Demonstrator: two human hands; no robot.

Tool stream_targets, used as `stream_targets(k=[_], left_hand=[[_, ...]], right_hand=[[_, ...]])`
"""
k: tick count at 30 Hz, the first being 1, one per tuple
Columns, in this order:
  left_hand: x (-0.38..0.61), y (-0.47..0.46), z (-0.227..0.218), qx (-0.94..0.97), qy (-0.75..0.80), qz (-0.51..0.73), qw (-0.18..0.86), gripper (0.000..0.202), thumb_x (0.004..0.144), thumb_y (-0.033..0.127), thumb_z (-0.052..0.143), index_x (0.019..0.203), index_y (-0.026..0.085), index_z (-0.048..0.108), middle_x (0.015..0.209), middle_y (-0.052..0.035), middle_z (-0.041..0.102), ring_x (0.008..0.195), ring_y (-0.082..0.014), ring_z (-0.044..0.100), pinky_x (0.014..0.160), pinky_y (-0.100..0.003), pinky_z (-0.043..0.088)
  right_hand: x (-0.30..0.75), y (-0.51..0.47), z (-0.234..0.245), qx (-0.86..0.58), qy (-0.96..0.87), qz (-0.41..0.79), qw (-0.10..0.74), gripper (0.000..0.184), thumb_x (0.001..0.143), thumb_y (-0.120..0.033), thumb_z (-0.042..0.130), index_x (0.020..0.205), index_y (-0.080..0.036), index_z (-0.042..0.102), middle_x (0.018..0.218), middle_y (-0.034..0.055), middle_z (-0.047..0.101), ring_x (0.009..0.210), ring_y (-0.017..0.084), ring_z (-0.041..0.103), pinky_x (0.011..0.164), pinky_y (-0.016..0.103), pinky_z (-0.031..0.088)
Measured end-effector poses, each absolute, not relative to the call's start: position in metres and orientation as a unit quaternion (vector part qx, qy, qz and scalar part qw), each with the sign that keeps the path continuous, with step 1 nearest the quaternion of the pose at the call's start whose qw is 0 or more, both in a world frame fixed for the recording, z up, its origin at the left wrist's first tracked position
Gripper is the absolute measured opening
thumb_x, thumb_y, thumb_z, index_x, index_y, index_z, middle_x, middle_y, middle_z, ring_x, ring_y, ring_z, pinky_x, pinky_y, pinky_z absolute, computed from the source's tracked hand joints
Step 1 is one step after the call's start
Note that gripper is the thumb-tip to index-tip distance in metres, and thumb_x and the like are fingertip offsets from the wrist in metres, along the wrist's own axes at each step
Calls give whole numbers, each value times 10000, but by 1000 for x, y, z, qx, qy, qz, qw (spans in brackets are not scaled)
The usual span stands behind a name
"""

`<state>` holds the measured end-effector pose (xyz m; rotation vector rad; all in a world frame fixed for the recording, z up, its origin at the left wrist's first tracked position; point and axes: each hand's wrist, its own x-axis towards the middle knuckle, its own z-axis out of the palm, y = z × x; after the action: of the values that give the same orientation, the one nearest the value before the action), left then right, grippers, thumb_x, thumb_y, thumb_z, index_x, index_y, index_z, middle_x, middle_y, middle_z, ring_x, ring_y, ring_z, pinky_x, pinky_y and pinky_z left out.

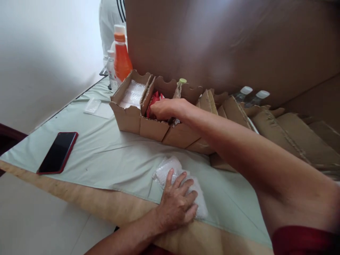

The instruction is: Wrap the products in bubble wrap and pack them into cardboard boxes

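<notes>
My left hand [178, 202] lies with spread fingers on a bubble-wrapped packet [170, 170] near the table's front edge. My right hand [164, 109] reaches down into a compartment of the cardboard box [127, 118]. Its curled fingers are on a shiny red packet [156, 98]; the fingertips are partly hidden. Just beyond that hand a bottle with a pale green cap [182, 81] stands in the box. In the end compartment sits another bubble-wrapped item [134, 92].
A phone [57, 153] with a red edge and a clear plastic packet [92, 106] lie on the green cloth. Orange [122, 58] and clear [111, 71] bottles stand behind the box. More cardboard compartments [287, 134] extend right. A tall brown panel [225, 42] rises behind, with a person's white clothing [110, 28] beside it.
</notes>
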<state>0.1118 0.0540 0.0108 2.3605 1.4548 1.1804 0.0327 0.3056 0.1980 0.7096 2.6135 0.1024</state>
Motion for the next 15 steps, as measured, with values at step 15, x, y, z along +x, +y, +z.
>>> stream_targets(k=[15], left_hand=[[110,49,12,770,473,423,72,156,914,273,683,1061,223,698,1216,-90,741,1314,-332,601,1239,-659,266]], right_hand=[[274,128,190,333,861,67,-379,120,910,-138,666,959,-240,629,1183,107,753,1077,255,729,889,406,558]])
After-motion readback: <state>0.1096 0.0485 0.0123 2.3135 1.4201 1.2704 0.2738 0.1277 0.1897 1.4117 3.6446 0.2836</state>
